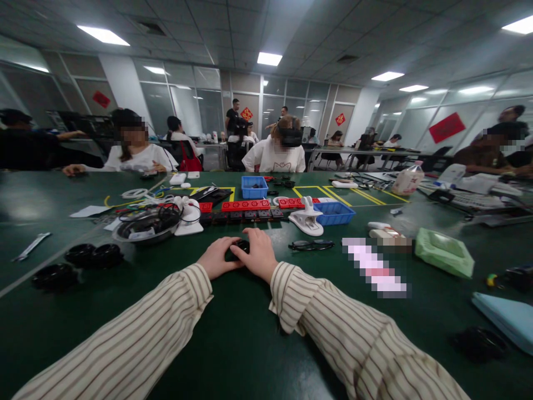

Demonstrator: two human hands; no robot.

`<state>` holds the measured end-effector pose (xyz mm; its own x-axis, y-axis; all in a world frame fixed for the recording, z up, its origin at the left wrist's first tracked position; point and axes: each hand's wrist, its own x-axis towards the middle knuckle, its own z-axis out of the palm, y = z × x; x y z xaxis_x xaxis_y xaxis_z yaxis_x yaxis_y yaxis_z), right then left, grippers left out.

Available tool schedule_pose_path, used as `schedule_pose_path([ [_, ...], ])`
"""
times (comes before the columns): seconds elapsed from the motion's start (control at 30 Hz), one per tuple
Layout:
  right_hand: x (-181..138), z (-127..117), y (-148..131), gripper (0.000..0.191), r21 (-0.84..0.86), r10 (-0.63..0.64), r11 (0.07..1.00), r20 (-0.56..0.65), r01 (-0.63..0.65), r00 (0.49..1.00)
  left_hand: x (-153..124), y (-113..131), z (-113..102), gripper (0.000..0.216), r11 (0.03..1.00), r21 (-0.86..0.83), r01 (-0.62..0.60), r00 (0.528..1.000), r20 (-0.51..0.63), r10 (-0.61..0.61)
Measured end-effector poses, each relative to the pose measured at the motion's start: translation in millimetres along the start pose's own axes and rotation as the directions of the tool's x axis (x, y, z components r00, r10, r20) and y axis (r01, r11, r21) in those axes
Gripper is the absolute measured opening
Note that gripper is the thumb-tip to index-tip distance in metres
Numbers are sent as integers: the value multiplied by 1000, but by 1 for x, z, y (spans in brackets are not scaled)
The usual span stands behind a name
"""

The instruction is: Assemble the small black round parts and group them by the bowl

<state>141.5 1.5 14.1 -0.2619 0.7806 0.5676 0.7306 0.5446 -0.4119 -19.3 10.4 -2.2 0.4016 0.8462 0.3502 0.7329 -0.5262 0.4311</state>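
The green counter (258,355) carries everything at the station. Across its middle run a row of red blocks (245,206) and, just nearer, a row of black blocks (245,216). At the left end of these stands a metal basin (158,237) filled with black items and cable; at the right end, a blue bin (340,218). The left hand (217,259) and right hand (261,256) meet in front of the black row, with glasses (311,245) to their right. The black part (242,244) sits between the hands, mostly covered; whether it touches the counter cannot be told.

Handling, by assessment: light, stiff, probably hard plastic, smooth enough to slip a little; breakage unlikely under ordinary pressure. Opposite edges are the sound place to take hold, fingertips against thumbs.

Grip: both hands are partly closed, fingers curled, open only to the part's width. The left grasps its left side; the right grasps its right side, thumb laid across it. Neither is released.
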Motion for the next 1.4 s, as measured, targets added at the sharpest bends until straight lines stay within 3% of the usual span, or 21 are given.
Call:
schedule_pose_path([
  [0.2, 0, 0, -1, 33, -51, -47, 997, 54, 50, 997, 1, 0, -1, 34, 999, 47, -1, 999, 54, -2],
  [0.37, 1, -3, -1, 18, 67, -186, 981, 98, 180, 978, 1, -4, 1, 29, 998, 62, -25, 999, 48, 22],
  [0.5, -1, -6, -5, 29, 133, -295, 951, 124, 279, 947, 1, -7, 4, 30, 998, 59, -23, 999, 28, 21],
  [0.73, -1, -4, -5, 51, 66, -186, 981, 35, 183, 982, 3, -7, 4, 42, 999, 32, -14, 1000, 20, 14],
  [0.97, 0, 0, -2, 40, -57, -55, 997, 23, 56, 998, 1, -6, 2, 30, 999, 39, -23, 999, 47, 21],
  [1.2, 0, -2, -1, 22, 70, -236, 971, 99, 229, 967, 2, -8, 4, 31, 997, 68, -20, 999, 34, 17],
  [1.4, -2, -4, -3, 41, 144, -279, 954, 87, 265, 956, 3, -9, 5, 28, 998, 70, -4, 999, 35, 1],
])
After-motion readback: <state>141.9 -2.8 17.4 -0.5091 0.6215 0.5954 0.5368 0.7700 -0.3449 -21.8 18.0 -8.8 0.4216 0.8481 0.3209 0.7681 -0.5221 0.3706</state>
